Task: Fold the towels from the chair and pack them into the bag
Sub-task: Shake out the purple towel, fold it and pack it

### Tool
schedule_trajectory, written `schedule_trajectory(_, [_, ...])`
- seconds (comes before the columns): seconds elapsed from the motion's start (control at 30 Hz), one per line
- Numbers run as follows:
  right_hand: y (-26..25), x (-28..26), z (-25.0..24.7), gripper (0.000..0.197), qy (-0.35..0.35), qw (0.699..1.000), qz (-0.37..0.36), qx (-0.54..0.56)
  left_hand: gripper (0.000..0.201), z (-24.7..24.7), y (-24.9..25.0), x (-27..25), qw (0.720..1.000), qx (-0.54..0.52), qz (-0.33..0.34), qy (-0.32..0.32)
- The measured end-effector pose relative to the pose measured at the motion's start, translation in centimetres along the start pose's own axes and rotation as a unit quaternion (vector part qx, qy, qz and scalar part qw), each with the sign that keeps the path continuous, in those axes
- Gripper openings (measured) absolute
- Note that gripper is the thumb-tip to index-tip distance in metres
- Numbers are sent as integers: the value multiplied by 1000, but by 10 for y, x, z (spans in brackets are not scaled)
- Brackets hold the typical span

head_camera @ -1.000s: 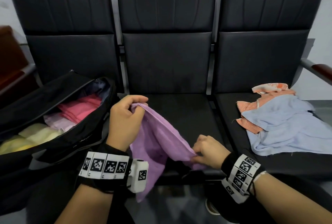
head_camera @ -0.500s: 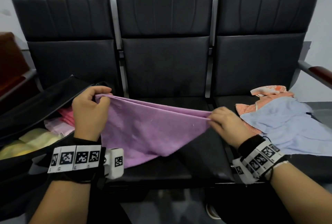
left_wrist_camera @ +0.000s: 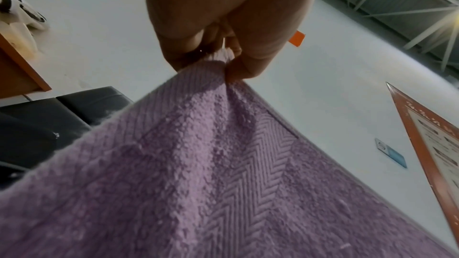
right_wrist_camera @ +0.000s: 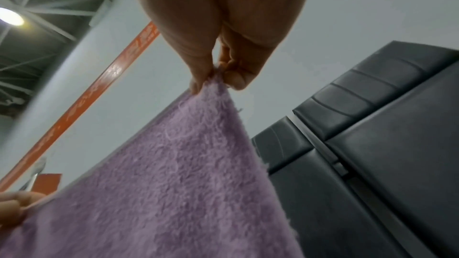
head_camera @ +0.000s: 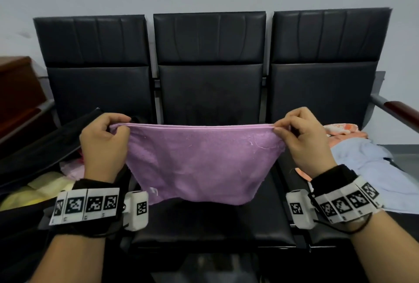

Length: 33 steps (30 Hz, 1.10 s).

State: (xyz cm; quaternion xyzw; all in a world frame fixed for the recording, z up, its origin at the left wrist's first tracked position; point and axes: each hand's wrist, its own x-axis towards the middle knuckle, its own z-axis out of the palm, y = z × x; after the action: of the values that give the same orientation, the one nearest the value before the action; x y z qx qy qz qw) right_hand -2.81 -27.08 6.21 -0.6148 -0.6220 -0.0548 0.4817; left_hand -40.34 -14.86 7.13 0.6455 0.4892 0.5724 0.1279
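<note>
We are partway through: nearest us our left hand (head_camera: 103, 146) and right hand (head_camera: 305, 144) each pinch a top corner of the purple towel (head_camera: 197, 164) stretched doubled over the middle seat, folded towels already fill the bag (head_camera: 34, 160) at left, and two towels (head_camera: 367, 162) wait unfolded on the right seat.

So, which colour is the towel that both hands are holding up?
The towel is light purple, with a woven herringbone band near its edge; the left wrist view shows it best.

Left hand (head_camera: 103, 144) and right hand (head_camera: 305, 141) raised, spread apart, fingers (right_wrist_camera: 198, 70) pinched; forearms extended forward.
</note>
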Motion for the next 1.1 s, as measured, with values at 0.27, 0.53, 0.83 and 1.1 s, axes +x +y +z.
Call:
schedule_trajectory(0.27, [-7,7,-18,22,-49,997,-7,-51,28,-2,2,8,999,-26,17,-17])
schedule_trajectory(0.53, [18,49,20,10,-72,987,114,-92,33,56,-25,38,993,17,-71,-91])
schedule_trajectory(0.83, [13,50,1,13,35,987,89,131,26,33,-15,45,997,-68,-1,-33])
schedule_trajectory(1.1, [57,-49,28,26,-173,943,203,202,29,29,-76,-30,952,-16,-120,-281])
